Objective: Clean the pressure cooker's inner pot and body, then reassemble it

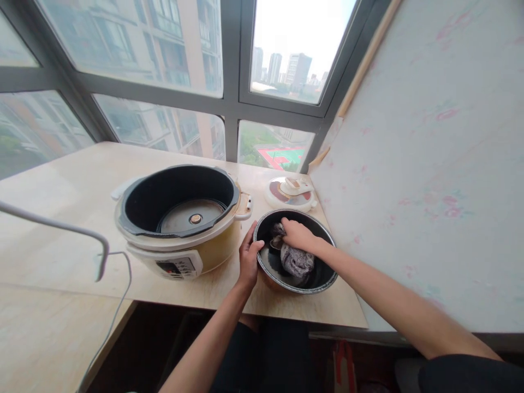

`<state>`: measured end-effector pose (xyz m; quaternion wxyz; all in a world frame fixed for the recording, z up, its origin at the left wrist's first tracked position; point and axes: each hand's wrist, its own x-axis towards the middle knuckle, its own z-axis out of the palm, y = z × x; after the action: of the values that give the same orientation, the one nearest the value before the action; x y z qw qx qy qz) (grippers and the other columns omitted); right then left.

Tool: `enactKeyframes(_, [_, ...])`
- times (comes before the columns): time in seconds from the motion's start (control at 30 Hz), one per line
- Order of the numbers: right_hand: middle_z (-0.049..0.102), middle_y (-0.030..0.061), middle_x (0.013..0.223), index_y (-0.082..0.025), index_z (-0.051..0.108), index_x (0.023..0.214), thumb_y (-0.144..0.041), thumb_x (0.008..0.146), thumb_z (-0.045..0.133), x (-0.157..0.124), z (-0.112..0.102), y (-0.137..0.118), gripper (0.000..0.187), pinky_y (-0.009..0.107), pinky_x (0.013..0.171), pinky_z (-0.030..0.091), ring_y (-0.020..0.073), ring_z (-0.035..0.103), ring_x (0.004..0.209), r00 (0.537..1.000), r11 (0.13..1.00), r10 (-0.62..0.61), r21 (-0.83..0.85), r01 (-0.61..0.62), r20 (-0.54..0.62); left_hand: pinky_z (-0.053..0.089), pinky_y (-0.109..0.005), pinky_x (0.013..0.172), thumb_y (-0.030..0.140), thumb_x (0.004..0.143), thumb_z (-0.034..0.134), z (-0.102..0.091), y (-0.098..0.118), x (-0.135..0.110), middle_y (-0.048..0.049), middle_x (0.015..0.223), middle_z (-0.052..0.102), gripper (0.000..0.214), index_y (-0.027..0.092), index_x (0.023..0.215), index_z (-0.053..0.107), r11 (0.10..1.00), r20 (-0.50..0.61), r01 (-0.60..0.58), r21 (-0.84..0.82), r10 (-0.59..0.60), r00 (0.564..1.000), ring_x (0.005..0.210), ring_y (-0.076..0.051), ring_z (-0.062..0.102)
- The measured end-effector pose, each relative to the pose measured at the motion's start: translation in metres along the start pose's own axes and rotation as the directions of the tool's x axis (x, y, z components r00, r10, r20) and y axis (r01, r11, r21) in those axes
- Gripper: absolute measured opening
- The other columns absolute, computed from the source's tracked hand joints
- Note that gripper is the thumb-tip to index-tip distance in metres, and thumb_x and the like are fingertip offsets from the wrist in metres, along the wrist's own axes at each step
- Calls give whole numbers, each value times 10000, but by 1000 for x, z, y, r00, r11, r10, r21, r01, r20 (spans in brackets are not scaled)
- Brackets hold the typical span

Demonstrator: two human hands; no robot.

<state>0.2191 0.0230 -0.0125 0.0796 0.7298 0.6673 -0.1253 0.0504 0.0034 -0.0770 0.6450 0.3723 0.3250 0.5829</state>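
Observation:
A black inner pot (323,275) stands on the wooden counter near its front edge. My left hand (248,259) grips the pot's left rim, fingers curled over it. My right hand (298,234) is inside the pot, closed on a grey cloth (297,262) that lies against the pot's inner wall and bottom. To the left stands an open cream rice cooker (180,218), its dark cavity bare with a round heating plate at the bottom.
The cooker's lid (291,194) lies behind the pot by the window. A white cable (118,295) hangs off the counter's left front. A papered wall (429,164) closes the right side. Large windows stand behind the counter (73,191).

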Motion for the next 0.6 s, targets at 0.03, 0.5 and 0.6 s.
enactKeyframes(0.03, [692,212,1205,-134,541,1234,-143,857,607,2,1,-5,383,349,821,492,333,690,1089,1000,999,-26,22,26,7,371,-415,1205,242,746,650,0,-1,1,-50,1430,650,592,227,1336,691,1000,-11,-11,4,11,1000,1377,-291,548])
enactKeyframes(0.5, [766,-46,883,-258,782,1108,-90,530,833,-3,7,-10,604,255,735,529,214,725,851,621,911,-392,194,364,679,468,-395,1118,179,642,591,0,0,7,-73,1313,723,619,189,1241,744,984,-60,-81,158,92,994,1285,-301,621])
enactKeyframes(0.6, [750,-7,737,-243,808,895,-18,523,812,-1,15,-5,436,339,744,558,257,727,796,691,924,-216,-85,373,690,495,-402,1094,183,611,604,-2,6,8,-68,1299,730,621,198,1213,759,980,-40,-69,184,78,996,1278,-311,627])
